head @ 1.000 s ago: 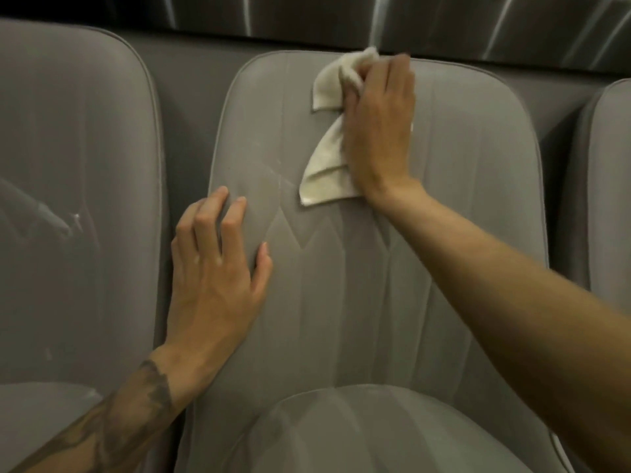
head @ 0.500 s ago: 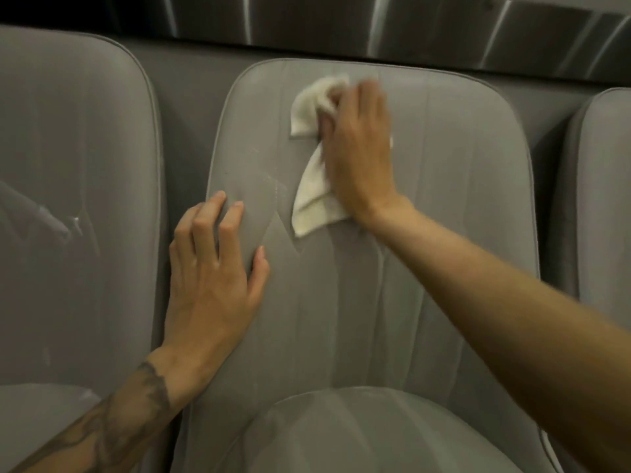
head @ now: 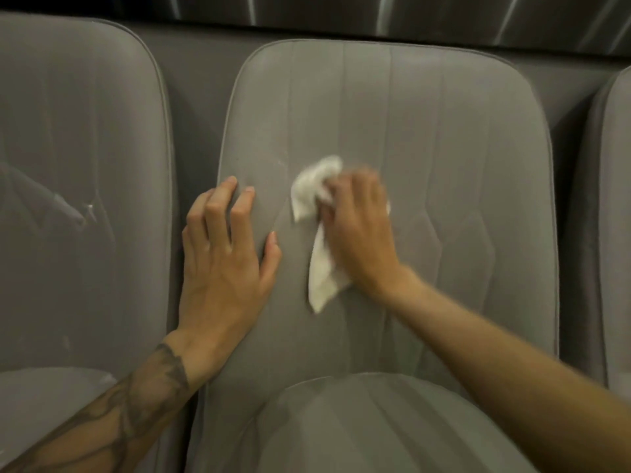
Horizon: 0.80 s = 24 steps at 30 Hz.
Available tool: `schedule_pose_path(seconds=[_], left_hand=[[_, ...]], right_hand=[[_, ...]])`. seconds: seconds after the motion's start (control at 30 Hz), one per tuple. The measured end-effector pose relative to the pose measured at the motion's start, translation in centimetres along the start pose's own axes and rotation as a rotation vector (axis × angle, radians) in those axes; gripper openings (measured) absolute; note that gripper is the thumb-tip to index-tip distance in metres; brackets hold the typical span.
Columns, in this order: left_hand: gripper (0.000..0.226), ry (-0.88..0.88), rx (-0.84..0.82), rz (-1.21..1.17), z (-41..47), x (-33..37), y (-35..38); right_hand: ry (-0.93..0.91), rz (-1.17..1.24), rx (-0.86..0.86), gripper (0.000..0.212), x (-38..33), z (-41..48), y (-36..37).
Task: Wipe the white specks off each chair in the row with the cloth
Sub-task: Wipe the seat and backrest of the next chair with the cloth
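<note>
1. Left of the middle chair (head: 444, 148): the left chair (head: 85, 148), cut off by the frame edge. Marked with white specks (head: 90, 207) on its backrest and a few paler flecks lower down, so probably not wiped yet.
2. On the middle chair's left edge: the left hand (head: 222, 268), released, fingers spread and slightly bent, palm against the backrest, grasping nothing. Likely set there to steady the backrest against the rubbing.
3. At mid-height on the middle chair's backrest, left of its centre seam: the cloth (head: 319, 264), white, bunched at the top with a loose tail hanging below. Kept crumpled, presumably, to give a thick pad for scrubbing. A faint white mark (head: 281, 162) on the same backrest, just up and left of the bunch, seemingly next in line.
4. Over the cloth, nearer the middle chair's centre: the right hand (head: 358, 233), clenched on the bunched cloth and pressing it into the upholstery. Smeared by motion blur, so single fingers hard to separate and the exact grip unclear.
5. Right of the middle chair: the right chair (head: 614, 233), only a sliver in frame; specks there impossible to judge.
6. Across the middle chair as a whole: light dim and seat cushion partly hidden by both forearms, so remaining specks hard to rule out.
</note>
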<state>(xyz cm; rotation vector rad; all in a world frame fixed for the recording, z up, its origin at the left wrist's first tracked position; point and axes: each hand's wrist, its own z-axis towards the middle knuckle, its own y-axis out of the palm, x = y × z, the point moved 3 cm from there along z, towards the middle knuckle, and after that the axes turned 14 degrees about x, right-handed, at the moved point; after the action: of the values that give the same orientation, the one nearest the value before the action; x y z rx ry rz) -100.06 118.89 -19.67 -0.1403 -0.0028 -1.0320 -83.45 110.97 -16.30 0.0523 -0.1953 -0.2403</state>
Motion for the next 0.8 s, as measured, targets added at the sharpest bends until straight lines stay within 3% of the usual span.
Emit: schedule_pose_path(seconds=[0.1,0.17,0.27,0.43,0.63,0.7,0.8], left_hand=[[0.055,0.009,0.002,0.016,0.0,0.0,0.0],[0.054,0.007,0.001,0.012,0.0,0.1,0.0],[0.055,0.005,0.002,0.002,0.1,0.1,0.0],[0.055,0.005,0.000,0.007,0.0,0.0,0.0],[0.054,-0.001,0.001,0.017,-0.1,0.0,0.0],[0.055,-0.001,0.000,0.021,-0.1,0.0,-0.1],[0.056,-0.004,-0.003,0.013,0.0,0.0,-0.1]], right_hand=[[-0.143,0.143,-0.204,0.013,-2.6,-9.6,-3.1],[-0.209,0.187,-0.276,0.014,-2.2,-11.1,-3.7],[-0.197,0.130,-0.178,0.014,-0.3,-6.1,-2.3],[0.016,0.010,-0.044,0.012,0.3,-2.3,-1.2],[-0.317,0.195,-0.346,0.019,-1.6,-12.2,-4.5],[-0.292,0.137,-0.290,0.018,-0.2,-9.0,-3.5],[-0.045,-0.050,-0.069,0.012,1.7,-0.7,-1.1]])
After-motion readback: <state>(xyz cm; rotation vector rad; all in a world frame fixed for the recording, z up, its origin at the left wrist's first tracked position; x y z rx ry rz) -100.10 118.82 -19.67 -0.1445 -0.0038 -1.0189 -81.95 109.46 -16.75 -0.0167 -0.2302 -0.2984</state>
